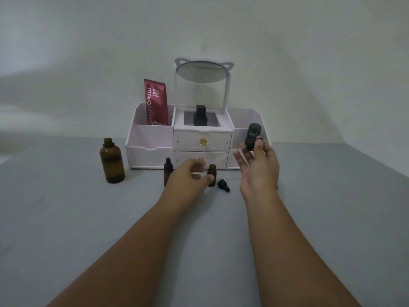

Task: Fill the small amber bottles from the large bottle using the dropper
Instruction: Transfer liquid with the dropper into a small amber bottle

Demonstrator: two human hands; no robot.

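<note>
The large amber bottle [111,161] stands uncapped at the left on the grey surface. My right hand [259,171] is raised and grips a dropper [252,132] by its dark "Kahf" top, the clear pipette slanting down to the left. A small amber bottle [211,171] stands open between my hands. My left hand [188,176] is beside it with the fingers loosely curled and the thumb tip at the bottle's side, holding nothing. A second small amber bottle [168,168], with a black dropper cap on, stands just behind my left hand. A loose black cap [223,185] lies right of the open bottle.
A white organiser [152,138] with two drawers, side bins and a round cat-ear mirror [203,70] stands against the wall behind the bottles. It holds a red sachet [155,103] and a black bottle [200,116].
</note>
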